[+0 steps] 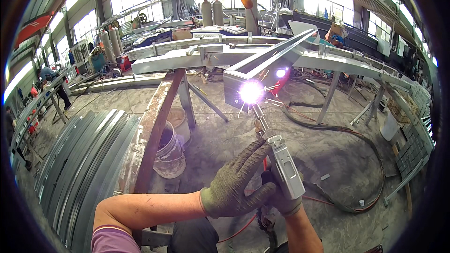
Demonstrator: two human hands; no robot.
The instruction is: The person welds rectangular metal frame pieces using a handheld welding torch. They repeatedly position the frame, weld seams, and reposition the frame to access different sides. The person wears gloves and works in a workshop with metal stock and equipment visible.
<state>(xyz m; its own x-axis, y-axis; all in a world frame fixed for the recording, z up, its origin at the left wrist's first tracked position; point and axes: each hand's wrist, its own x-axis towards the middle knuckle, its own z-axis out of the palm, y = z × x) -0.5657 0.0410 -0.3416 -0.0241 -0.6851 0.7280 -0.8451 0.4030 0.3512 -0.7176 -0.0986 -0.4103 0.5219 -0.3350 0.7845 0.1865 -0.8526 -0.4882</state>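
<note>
Nearest, toward 5 o'clock, the right hand (289, 204), gloved, holds up the welding torch (288, 171) from behind and below; the body hides most of its fingers, so just how they close cannot be made out. Toward 6 o'clock the left hand (234, 182), in a dark green glove, is spread, its long fingers straight and laid against the torch's near-left side, steadying rather than wrapped round it.

The torch lies between centre and 5 o'clock, its nozzle (259, 116) aimed toward 12. It looks rigid and fairly weighty, with smooth metal sides that could slip in a glove; the hose (375, 147), looping out past 3 o'clock, may tug at it. The rear handle is the sound place to hold, with the free fingers well back from the nozzle, likely hot.

Just beyond, toward 2 o'clock, a white glare and sparks sit on the end of the metal frame (277, 57). That piece looks stiff, long and hard-edged; the far end would be the safer hold. A bucket (169, 158) stands at 8 o'clock; farther off, gas cylinders (218, 12) stand at 12.
</note>
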